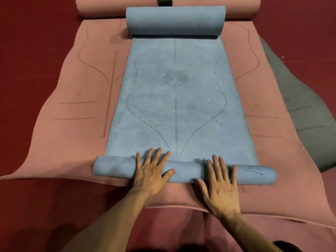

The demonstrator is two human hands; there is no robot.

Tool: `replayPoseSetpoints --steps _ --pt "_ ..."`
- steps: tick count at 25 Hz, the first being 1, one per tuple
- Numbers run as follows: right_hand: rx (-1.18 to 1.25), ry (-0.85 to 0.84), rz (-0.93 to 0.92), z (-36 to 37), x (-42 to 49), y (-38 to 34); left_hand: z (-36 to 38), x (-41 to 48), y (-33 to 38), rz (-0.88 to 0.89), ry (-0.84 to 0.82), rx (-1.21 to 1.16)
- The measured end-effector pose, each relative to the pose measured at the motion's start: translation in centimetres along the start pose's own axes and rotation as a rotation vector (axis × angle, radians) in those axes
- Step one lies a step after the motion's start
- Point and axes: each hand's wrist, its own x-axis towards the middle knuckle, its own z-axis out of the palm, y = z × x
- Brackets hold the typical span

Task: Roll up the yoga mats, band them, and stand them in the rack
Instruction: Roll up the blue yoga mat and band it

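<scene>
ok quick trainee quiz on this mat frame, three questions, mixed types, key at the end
1. True or false: the left hand and right hand both press flat on the near roll of the blue mat.
2. The blue mat lies on: A green mat, B pink mat, C towel.
3. Fill in: the blue mat's far end is ___ (flat or rolled).
Key: 1 true; 2 B; 3 rolled.

Dim, warm light, soft shadows, wide-angle bending at edges, slight blur on the right hand [221, 184].
</scene>
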Motion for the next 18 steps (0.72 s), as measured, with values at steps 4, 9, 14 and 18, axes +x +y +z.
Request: replayPoseSetpoints --steps 4,9,14,18 --pt "-0.005 -0.08 -0.045 0.9 -1.1 0.7 0.0 -0.5 0.5 -0.016 0.086 -0.001" --pt "-0.021 -0.156 -0.082 0.7 1.3 1.7 0.9 -1.5 -1.0 0.119 0.197 0.073" --pt "-0.018 -0.106 -0.127 0.7 3.1 2.2 0.2 -0.8 -1.1 0.066 0.18 0.169" --pt "-0.017 -0.106 -0.172 0.8 3.9 2.3 0.7 -1.1 -0.9 0.037 0.141 0.154"
